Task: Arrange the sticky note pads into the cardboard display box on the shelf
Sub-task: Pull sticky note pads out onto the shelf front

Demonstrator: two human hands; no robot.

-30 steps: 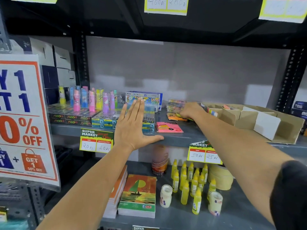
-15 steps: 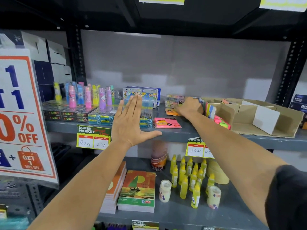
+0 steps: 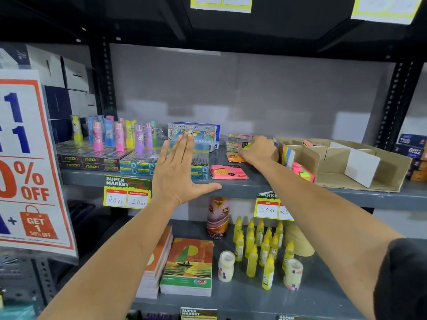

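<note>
The cardboard display box sits on the middle shelf at the right, with several pads standing in its left end and neon pads at its front. My right hand is left of the box, fingers curled on a yellow sticky note pad beside a small stack of pads. An orange pad lies under that hand, and a pink pad lies flat near the shelf's front. My left hand is flat and open, its thumb resting on the shelf edge.
Left of the pads stand a crayon box, pen packs and colourful tubes. The lower shelf holds yellow glue bottles, notebooks and tape rolls. A sale sign hangs at the left. Dark boxes sit at the far right.
My right hand has drawn back slightly from the orange pad toward the stack and now has a yellow pad at its fingers. My left hand has stayed on the shelf edge.
</note>
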